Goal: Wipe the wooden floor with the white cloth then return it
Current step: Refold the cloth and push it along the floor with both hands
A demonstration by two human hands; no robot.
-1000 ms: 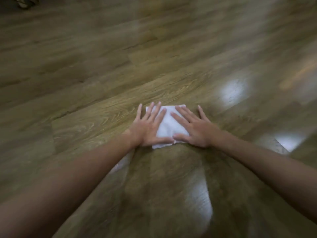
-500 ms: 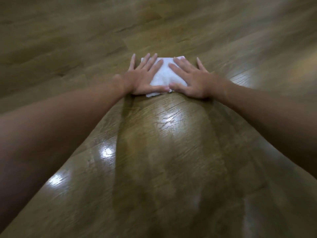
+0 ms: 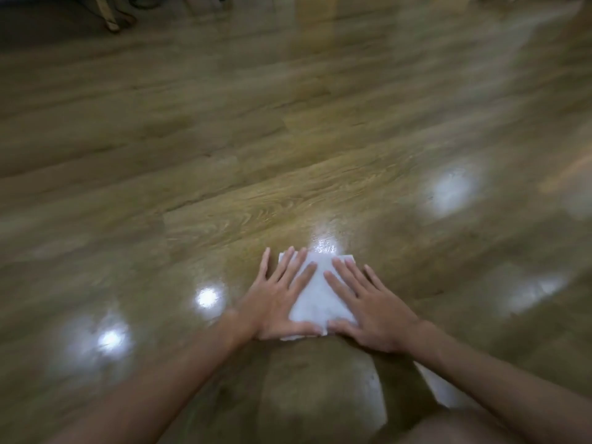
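- The white cloth (image 3: pixel 315 294) lies flat on the wooden floor (image 3: pixel 256 139), lower centre of the frame, folded into a small pad.
- The left hand (image 3: pixel 275 299) presses down on the left part of the cloth, fingers straight and spread; its outermost finger lies on bare floor just beside the cloth.
- The right hand (image 3: pixel 368 306) presses the right part in the same manner, fingers straight, palm down. Neither hand grasps or pinches the cloth; both lie flat on top of it.
- The two thumbs nearly meet along the near edge of the cloth.
- Both forearms reach in from the bottom corners of the frame toward the cloth.
- The boards around and in front of the cloth show bright patches of reflected light. Whether this sheen is moisture or plain gloss cannot be told.
- Judged progress: wiping is under way. How much of the floor has been covered cannot be read here.
- Remaining, as judged: finish the wiping, lift the cloth, and return it. Its return place is not identifiable in this view; only blurred furniture legs (image 3: pixel 110 14) show in the upper left of the frame.
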